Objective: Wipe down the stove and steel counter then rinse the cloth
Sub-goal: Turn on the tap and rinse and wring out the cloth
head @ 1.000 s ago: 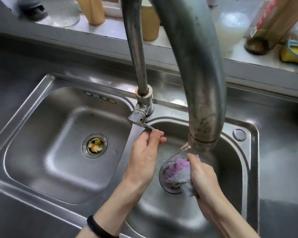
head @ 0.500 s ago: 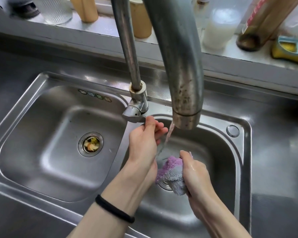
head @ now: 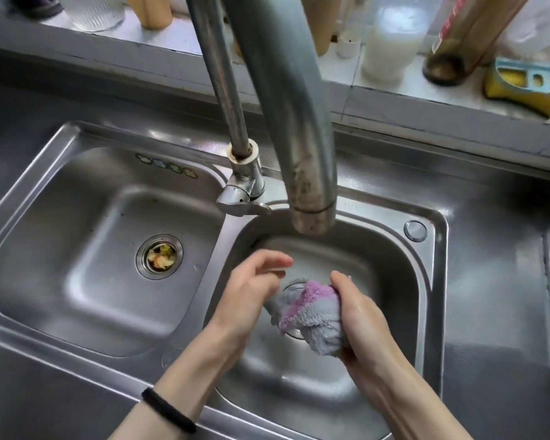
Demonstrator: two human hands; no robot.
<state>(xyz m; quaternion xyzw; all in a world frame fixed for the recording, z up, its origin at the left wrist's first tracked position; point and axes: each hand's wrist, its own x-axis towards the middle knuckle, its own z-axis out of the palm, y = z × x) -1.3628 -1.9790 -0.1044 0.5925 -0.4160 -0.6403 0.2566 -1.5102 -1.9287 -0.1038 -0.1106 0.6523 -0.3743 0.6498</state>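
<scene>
A bunched purple and grey cloth (head: 311, 315) hangs over the drain of the right sink basin (head: 419, 281). My right hand (head: 359, 319) grips it from the right side. My left hand (head: 251, 287) hovers just left of the cloth with its fingers loosely bent, holding nothing; whether it touches the cloth I cannot tell. Above both hands stands the tall steel faucet spout (head: 302, 160), and its lever handle (head: 245, 204) sits at the divider between the basins. No water stream shows under the spout.
The left basin (head: 45, 242) has food scraps in its drain strainer (head: 159, 257). Steel counter (head: 502, 281) runs to the right. On the back ledge stand a ribbed glass (head: 92, 11), bottles (head: 391, 39) and a yellow and blue sponge holder (head: 527, 84).
My left hand has left the faucet lever and dropped down beside the cloth. The water stream seen earlier no longer shows. My right hand keeps its grip on the cloth.
</scene>
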